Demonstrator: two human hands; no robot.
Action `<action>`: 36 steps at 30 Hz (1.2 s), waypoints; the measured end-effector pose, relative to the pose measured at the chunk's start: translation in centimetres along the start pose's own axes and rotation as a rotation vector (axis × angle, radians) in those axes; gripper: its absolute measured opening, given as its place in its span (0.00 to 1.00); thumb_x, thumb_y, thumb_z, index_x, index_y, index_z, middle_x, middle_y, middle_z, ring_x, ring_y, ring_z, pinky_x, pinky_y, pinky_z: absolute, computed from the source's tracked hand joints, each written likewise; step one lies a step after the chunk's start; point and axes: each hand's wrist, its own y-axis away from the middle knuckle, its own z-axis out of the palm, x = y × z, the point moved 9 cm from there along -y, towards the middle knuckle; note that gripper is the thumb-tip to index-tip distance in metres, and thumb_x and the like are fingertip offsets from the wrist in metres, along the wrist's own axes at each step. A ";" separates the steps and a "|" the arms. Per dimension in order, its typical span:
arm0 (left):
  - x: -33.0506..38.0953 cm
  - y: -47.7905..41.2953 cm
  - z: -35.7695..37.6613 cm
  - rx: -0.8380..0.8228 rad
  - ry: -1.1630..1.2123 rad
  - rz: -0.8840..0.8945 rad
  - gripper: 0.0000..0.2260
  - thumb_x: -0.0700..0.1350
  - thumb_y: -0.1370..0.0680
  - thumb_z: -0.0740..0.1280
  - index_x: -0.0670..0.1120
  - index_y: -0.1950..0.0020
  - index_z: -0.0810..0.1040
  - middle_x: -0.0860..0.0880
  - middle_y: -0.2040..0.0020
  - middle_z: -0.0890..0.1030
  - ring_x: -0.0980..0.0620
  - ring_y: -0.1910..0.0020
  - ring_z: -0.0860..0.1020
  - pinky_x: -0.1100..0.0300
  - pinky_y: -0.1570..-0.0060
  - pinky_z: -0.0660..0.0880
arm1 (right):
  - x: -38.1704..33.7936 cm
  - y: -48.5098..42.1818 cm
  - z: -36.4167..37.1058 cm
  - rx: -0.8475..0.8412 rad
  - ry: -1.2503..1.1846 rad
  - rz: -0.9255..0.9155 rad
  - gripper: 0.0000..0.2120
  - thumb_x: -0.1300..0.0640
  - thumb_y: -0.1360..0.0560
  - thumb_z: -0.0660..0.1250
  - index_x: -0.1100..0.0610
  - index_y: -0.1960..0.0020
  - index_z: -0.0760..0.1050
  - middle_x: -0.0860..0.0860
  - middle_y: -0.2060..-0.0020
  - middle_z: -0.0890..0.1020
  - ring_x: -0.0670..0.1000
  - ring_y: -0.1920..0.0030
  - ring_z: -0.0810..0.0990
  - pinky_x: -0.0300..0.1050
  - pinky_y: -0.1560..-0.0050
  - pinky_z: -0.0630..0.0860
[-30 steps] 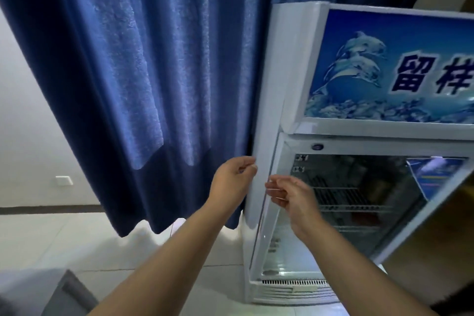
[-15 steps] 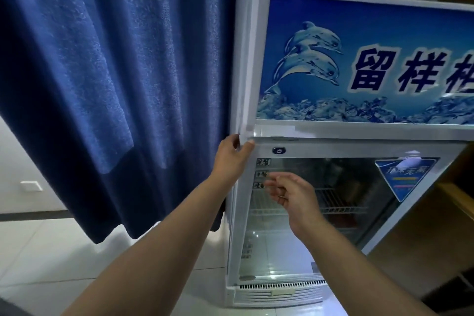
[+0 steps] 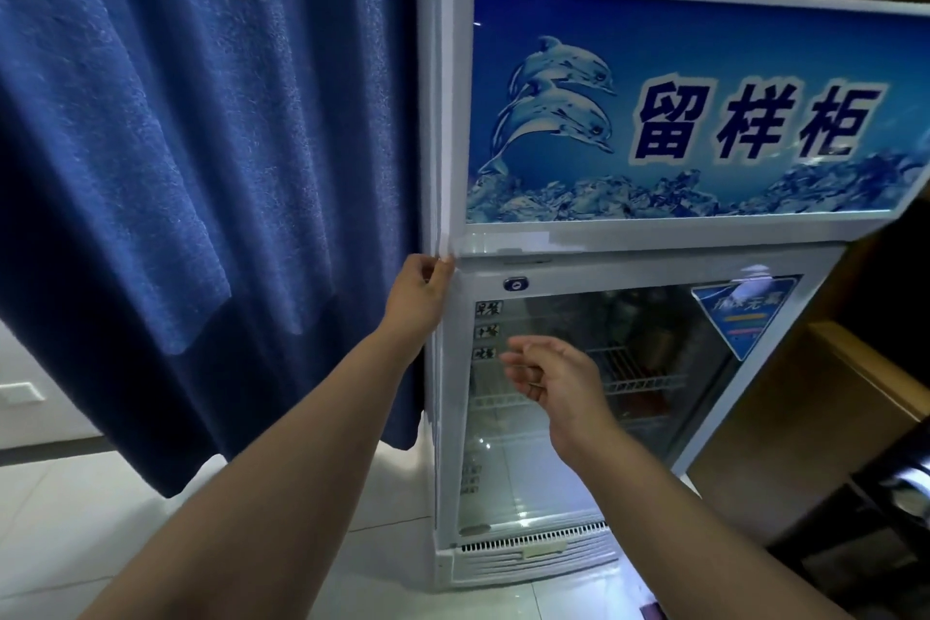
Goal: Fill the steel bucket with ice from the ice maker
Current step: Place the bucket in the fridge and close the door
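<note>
A white glass-door cooler (image 3: 578, 274) stands ahead, with a blue dolphin sign (image 3: 704, 116) across its top. Its door looks closed, and wire shelves show behind the glass. My left hand (image 3: 415, 297) grips the door's top left corner, fingers curled on the edge. In front of the glass, a little lower, my right hand (image 3: 558, 383) hovers with loosely curled fingers and holds nothing. No steel bucket and no ice are in view.
A dark blue curtain (image 3: 201, 166) hangs left of and behind the cooler, down to the pale tiled floor (image 3: 75, 519). Wooden furniture (image 3: 805, 418) stands right of the cooler, with a black object (image 3: 880, 519) lower right. A wall socket (image 3: 20, 393) sits far left.
My left hand slid up the door's left edge to its top corner. My right hand came off that edge and now hangs in front of the glass. The view turned toward the cooler.
</note>
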 end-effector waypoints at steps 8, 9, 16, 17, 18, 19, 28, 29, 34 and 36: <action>-0.2 0.6 -0.5 -0.001 -0.077 -0.030 0.13 0.55 0.21 0.60 0.45 0.52 0.72 0.48 0.59 0.77 0.47 0.57 0.75 0.52 0.54 0.74 | 0.3 2.9 -2.2 0.091 -0.027 -0.004 0.10 0.68 0.23 0.61 0.60 0.56 0.80 0.55 0.64 0.84 0.49 0.67 0.80 0.39 0.64 0.76; -0.3 1.1 -0.6 -0.001 -0.078 -0.033 0.12 0.54 0.21 0.61 0.46 0.54 0.72 0.48 0.59 0.77 0.47 0.59 0.75 0.52 0.56 0.73 | 0.3 3.3 -2.4 0.100 -0.041 -0.007 0.10 0.68 0.23 0.61 0.60 0.56 0.80 0.56 0.63 0.84 0.49 0.66 0.80 0.40 0.64 0.76; 0.4 7.6 -0.4 -0.084 0.084 0.033 0.06 0.46 0.27 0.70 0.48 0.55 0.74 0.52 0.59 0.76 0.54 0.61 0.74 0.61 0.60 0.71 | 0.1 8.0 -3.1 0.194 -0.017 -0.066 0.09 0.67 0.23 0.61 0.61 0.53 0.80 0.55 0.64 0.83 0.48 0.68 0.79 0.35 0.68 0.77; 1.0 8.6 -0.2 -0.111 0.092 0.057 0.06 0.44 0.26 0.70 0.48 0.51 0.76 0.52 0.56 0.77 0.55 0.58 0.75 0.62 0.57 0.71 | 0.2 8.7 -3.3 0.211 -0.011 -0.075 0.09 0.67 0.23 0.61 0.60 0.54 0.80 0.55 0.64 0.83 0.48 0.68 0.79 0.35 0.68 0.77; 1.5 9.6 0.2 -0.152 0.091 0.076 0.08 0.42 0.26 0.69 0.47 0.47 0.77 0.52 0.54 0.78 0.55 0.56 0.76 0.63 0.55 0.72 | 0.3 9.4 -3.4 0.226 -0.007 -0.080 0.09 0.67 0.23 0.61 0.60 0.54 0.80 0.55 0.63 0.83 0.48 0.67 0.79 0.35 0.67 0.77; 1.8 10.7 0.6 -0.197 0.091 0.087 0.09 0.41 0.25 0.68 0.45 0.45 0.79 0.51 0.52 0.80 0.54 0.54 0.77 0.63 0.53 0.73 | 0.4 10.2 -3.6 0.239 -0.004 -0.084 0.09 0.67 0.23 0.61 0.59 0.55 0.79 0.55 0.63 0.83 0.48 0.67 0.79 0.35 0.67 0.77; 3.7 18.0 3.2 -0.333 0.056 0.142 0.05 0.42 0.26 0.69 0.46 0.54 0.85 0.53 0.55 0.84 0.58 0.56 0.80 0.63 0.54 0.76 | 0.4 16.0 -7.8 0.411 -0.024 -0.113 0.09 0.69 0.24 0.62 0.60 0.57 0.79 0.54 0.67 0.81 0.48 0.71 0.76 0.36 0.69 0.76; 4.0 18.7 3.7 -0.351 0.044 0.149 0.05 0.42 0.26 0.69 0.46 0.56 0.85 0.54 0.59 0.84 0.61 0.61 0.80 0.65 0.60 0.75 | 0.3 16.4 -8.5 0.430 -0.022 -0.120 0.09 0.68 0.24 0.62 0.60 0.57 0.79 0.55 0.66 0.81 0.49 0.70 0.76 0.37 0.69 0.76; 5.9 23.3 8.1 -0.504 -0.051 0.166 0.07 0.41 0.28 0.72 0.49 0.66 0.82 0.53 0.67 0.82 0.57 0.71 0.77 0.59 0.64 0.76 | -0.8 19.3 -14.1 0.576 -0.018 -0.164 0.07 0.66 0.25 0.65 0.59 0.61 0.77 0.56 0.65 0.81 0.51 0.68 0.75 0.39 0.69 0.73; 6.7 25.2 10.3 -0.576 -0.088 0.168 0.08 0.42 0.29 0.73 0.51 0.67 0.81 0.51 0.63 0.83 0.51 0.63 0.81 0.54 0.57 0.80 | -1.0 20.4 -16.5 0.612 -0.035 -0.174 0.07 0.66 0.26 0.66 0.60 0.62 0.75 0.57 0.66 0.80 0.51 0.69 0.75 0.42 0.68 0.73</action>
